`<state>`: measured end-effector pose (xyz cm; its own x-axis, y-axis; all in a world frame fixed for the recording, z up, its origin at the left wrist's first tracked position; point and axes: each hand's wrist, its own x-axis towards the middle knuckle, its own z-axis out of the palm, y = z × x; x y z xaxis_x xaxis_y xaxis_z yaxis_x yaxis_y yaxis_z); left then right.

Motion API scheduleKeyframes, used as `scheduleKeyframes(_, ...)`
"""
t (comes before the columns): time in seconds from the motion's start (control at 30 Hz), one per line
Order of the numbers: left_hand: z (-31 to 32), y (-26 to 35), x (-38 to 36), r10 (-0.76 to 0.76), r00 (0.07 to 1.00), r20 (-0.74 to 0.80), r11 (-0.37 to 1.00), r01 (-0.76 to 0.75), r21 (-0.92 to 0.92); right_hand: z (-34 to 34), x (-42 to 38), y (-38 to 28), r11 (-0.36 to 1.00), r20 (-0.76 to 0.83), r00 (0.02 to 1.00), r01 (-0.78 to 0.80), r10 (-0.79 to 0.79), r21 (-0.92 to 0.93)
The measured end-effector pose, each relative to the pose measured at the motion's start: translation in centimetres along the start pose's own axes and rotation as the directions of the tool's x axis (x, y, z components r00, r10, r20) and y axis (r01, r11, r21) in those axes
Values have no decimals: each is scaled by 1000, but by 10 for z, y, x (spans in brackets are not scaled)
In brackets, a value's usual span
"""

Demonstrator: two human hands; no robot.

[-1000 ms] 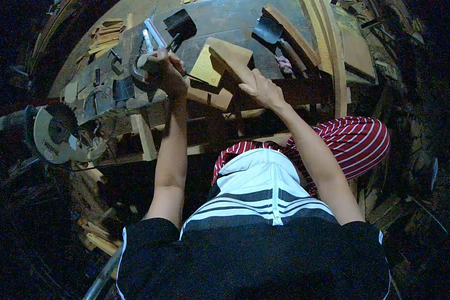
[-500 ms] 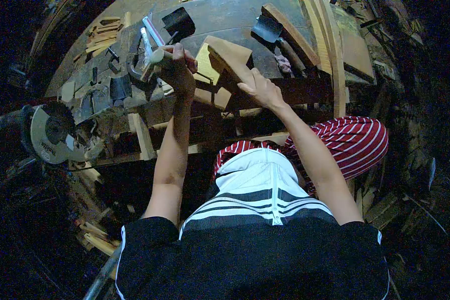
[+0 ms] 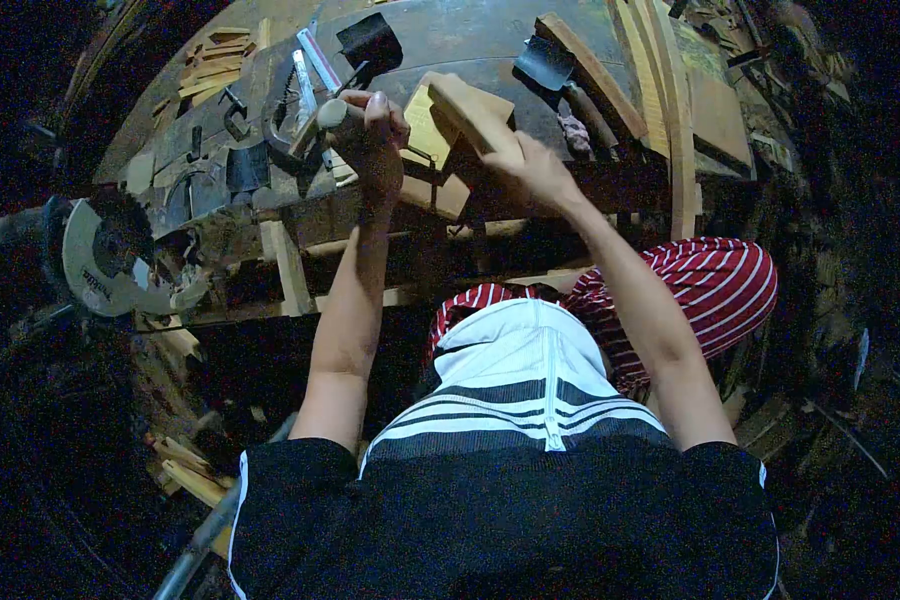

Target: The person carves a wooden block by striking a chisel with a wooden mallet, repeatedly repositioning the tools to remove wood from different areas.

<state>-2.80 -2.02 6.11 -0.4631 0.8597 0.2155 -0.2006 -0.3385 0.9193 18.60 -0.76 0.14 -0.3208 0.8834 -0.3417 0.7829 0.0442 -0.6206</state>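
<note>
My left hand [image 3: 370, 130] is closed around a tool with a pale, round-ended handle [image 3: 332, 113]. A thin dark rod [image 3: 420, 154] shows to the right of that hand, near a yellowish wooden block [image 3: 421, 120]. My right hand [image 3: 540, 175] grips the near end of a long light wooden piece [image 3: 475, 118], which slants up and left over the block. Another wooden piece [image 3: 450, 196] lies just below, at the bench edge. The tips of several fingers are hidden.
The workbench [image 3: 460, 45] carries a dark metal plate [image 3: 370, 45], a ruler [image 3: 317, 60], a clamp [image 3: 290, 130] and a second curved plate [image 3: 543, 64]. Long boards [image 3: 678, 120] stand at the right. A circular saw [image 3: 100, 255] is at the left. Striped cloth [image 3: 705, 290] covers my knee.
The wooden piece in my right hand has turned slightly and shows more of its light upper face. Both hands appear a little further right, and the whole view has shifted slightly.
</note>
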Motion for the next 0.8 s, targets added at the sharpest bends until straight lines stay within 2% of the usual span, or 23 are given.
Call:
scheduleKeyframes(0.07, 7, -3, -3, 37, 999, -34, 999, -38, -33, -25, 1, -27, 957, -172, 967, 218, -185, 194)
scheduleKeyframes(0.13, 9, -10, -4, 70, 995, -66, 995, -74, -65, -64, -10, -77, 893, -178, 893, 436, -414, 110)
scheduleKeyframes(0.2, 6, -21, -4, 89, 996, -23, 993, -90, -75, -101, -34, -137, 847, -295, 867, 474, -402, 239)
scheduleKeyframes(0.23, 4, -9, -6, 25, 999, 25, 982, -30, 189, -98, -25, -140, 702, -407, 721, 675, -561, 228)
scheduleKeyframes(0.27, 2, -24, 6, 30, 999, 27, 982, -35, 186, -97, -17, -140, 516, -511, 531, 836, -677, 185)
scheduleKeyframes(0.3, -2, -53, 24, -329, 913, -242, 936, 280, -214, -108, -35, -148, 636, -409, 552, 766, -727, -95)
scheduleKeyframes(0.33, -9, -75, 30, -694, 648, -315, 663, 405, -629, -107, -41, -150, 633, -409, 549, 768, -729, -98)
scheduleKeyframes(0.37, -20, -87, 23, -693, 649, -315, 663, 402, -631, -106, -45, -150, 686, -266, 632, 683, -728, -253)
scheduleKeyframes(0.4, -33, -100, 14, -438, 845, -306, 878, 331, -345, -104, -47, -150, 693, -128, 716, 591, -687, -414)
scheduleKeyframes(0.43, -41, -104, 5, -165, 968, -190, 986, 160, -39, -101, -45, -153, 734, -83, 750, 609, -656, -301)
scheduleKeyframes(0.47, -50, -107, 1, 83, 996, 15, 969, -84, 233, -104, -48, -153, 734, -86, 750, 607, -656, -304)
scheduleKeyframes(0.5, -47, -82, 4, 22, 995, 97, 964, -47, 262, -115, -56, -162, 761, -80, 788, 556, -611, -334)
scheduleKeyframes(0.53, -54, -87, -1, 17, 996, 84, 963, -39, 268, -121, -62, -169, 787, -66, 825, 506, -561, -353)
scheduleKeyframes(0.57, -66, -89, -17, -86, 996, 14, 969, 80, 234, -122, -63, -171, 773, -146, 767, 581, -625, -254)
scheduleKeyframes(0.6, -82, -85, -31, -187, 981, -48, 964, 193, 186, -118, -64, -171, 773, -141, 768, 583, -625, -250)
scheduleKeyframes(0.67, -100, -82, -57, -381, 913, -144, 917, 393, 65, -111, -70, -173, 637, -414, 569, 770, -711, -36)
scheduleKeyframes(0.7, -116, -72, -72, -472, 863, -180, 878, 479, -2, -113, -74, -173, 684, -265, 634, 702, -727, -198)
scheduleKeyframes(0.73, -119, -76, -74, -557, 805, -205, 828, 556, -71, -103, -67, -162, 673, -151, 666, 663, -730, -329)
scheduleKeyframes(0.8, -148, -52, -110, -715, 664, -219, 699, 685, -205, -102, -62, -158, 710, -67, 734, 623, -676, -328)
